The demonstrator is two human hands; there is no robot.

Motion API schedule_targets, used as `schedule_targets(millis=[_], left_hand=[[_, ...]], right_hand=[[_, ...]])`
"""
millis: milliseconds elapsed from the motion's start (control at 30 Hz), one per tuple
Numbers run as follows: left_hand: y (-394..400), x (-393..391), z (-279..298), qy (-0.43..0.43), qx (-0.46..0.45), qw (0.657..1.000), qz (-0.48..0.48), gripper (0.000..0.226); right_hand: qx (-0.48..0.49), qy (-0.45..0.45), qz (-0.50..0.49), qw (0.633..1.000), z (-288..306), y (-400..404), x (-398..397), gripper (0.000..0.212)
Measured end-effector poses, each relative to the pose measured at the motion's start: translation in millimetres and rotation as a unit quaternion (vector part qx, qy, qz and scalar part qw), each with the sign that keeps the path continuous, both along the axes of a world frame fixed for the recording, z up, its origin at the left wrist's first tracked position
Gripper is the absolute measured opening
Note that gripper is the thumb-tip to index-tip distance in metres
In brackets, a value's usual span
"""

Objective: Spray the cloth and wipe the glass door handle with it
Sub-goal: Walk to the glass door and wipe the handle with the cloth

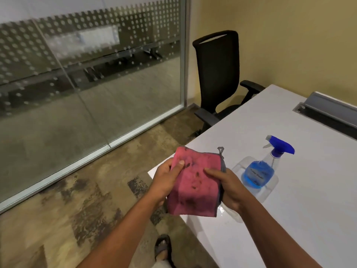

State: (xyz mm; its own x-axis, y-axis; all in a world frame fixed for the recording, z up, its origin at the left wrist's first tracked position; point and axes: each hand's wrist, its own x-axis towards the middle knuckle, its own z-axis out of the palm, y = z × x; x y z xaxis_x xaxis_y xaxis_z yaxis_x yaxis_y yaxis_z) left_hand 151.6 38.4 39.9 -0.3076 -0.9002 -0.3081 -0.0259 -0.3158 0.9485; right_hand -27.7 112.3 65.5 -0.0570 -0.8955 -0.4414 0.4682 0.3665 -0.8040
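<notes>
A folded pink cloth point(193, 182) with dark stains and a grey edge is held upright over the corner of the white table point(289, 219). My left hand point(168, 180) grips its left side with the thumb on the front. My right hand point(228, 188) grips its right, grey-edged side. A clear spray bottle point(258, 171) with blue liquid and a blue trigger head stands on the table just right of my right hand, untouched. No door handle is in view.
A black office chair point(218, 74) stands at the table's far end by the yellow wall. A glass partition point(87, 84) with a dotted frosted band runs along the left. A grey cable tray point(328, 111) sits in the table at right. Patterned carpet covers the floor, and my sandalled foot point(163, 248) shows below.
</notes>
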Motion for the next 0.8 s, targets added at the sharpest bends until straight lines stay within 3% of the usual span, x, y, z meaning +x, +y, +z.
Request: schedule_targets(millis=[300, 467, 800], left_hand=[[42, 60, 10, 0.037, -0.068, 0.980, 0.185, 0.021], [66, 104, 13, 0.004, -0.115, 0.959, 0.261, 0.012], [139, 182, 23, -0.030, -0.151, 0.926, 0.344, 0.014]], right_hand=[[-0.052, -0.087, 0.071, 0.992, 3, 2, 58, 0.046], [-0.056, -0.081, 0.119, 0.988, -1, 5, 102, 0.029], [-0.066, -0.051, 0.187, 0.979, 15, 48, 183, 0.025]])
